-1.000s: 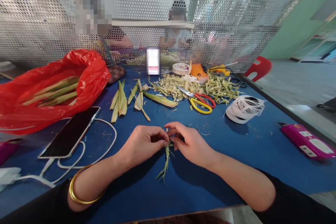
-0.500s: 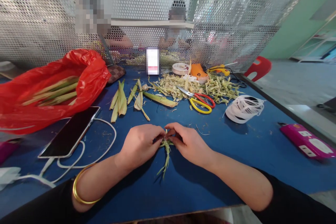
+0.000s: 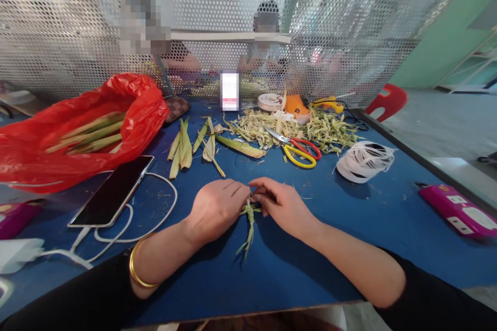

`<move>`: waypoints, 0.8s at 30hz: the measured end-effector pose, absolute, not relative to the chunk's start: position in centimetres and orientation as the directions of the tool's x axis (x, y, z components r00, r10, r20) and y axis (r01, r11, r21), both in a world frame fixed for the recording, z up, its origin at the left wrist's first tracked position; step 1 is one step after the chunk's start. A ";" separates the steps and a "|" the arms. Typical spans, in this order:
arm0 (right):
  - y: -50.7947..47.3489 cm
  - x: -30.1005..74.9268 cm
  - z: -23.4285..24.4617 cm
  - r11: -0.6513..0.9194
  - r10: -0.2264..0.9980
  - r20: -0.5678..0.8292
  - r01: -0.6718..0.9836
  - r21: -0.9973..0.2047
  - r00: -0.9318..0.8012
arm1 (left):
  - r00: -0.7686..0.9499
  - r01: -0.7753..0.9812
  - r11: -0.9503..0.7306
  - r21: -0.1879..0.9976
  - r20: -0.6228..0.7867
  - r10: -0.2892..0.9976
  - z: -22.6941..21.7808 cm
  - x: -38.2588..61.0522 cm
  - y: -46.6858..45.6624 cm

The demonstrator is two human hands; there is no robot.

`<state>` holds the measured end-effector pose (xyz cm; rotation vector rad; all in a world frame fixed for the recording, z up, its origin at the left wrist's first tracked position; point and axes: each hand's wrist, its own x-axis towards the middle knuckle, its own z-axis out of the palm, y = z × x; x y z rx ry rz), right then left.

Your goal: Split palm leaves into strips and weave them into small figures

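Note:
Between my two hands is a small figure braided from green plant-leaf strips [image 3: 250, 217], its loose ends trailing toward me over the blue table. My left hand [image 3: 222, 207] has its fingers closed at the figure's top, the back of the hand hiding the fingertips. From the other side my right hand [image 3: 281, 206] pinches the same top end with thumb and forefinger. Beyond the hands lie scissors [image 3: 297, 149] with one red and one yellow handle, touching a heap of shredded leaf strips [image 3: 254, 125]. Cut green husk pieces [image 3: 181, 147] lie to the left of the heap.
A red plastic bag [image 3: 140, 106] holding long leaves stands at left. Near it lie a phone [image 3: 112, 191] and a white cable [image 3: 174, 201]. A white string bundle [image 3: 363, 161] and a purple packet [image 3: 458, 209] are at right. A perforated metal screen [image 3: 217, 0] closes the back.
My left hand has turned over more, its back now covering the fingertips at the figure's top. My right hand keeps its pinch. The whole view has shifted slightly.

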<state>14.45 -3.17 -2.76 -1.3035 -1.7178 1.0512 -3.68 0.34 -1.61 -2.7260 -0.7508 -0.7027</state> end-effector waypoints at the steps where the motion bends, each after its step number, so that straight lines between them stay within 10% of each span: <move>1: -3.1 14.4 -2.8 0.128 0.976 0.057 0.341 -0.931 -0.209 | 0.752 0.524 -0.848 -0.080 0.511 0.417 -1.6 -3.7 0.3; 24: -2.6 15.0 -1.7 -0.017 0.985 -0.053 0.213 -0.977 -0.166 | 0.640 0.552 -0.789 0.271 0.469 0.609 -1.4 -3.6 0.3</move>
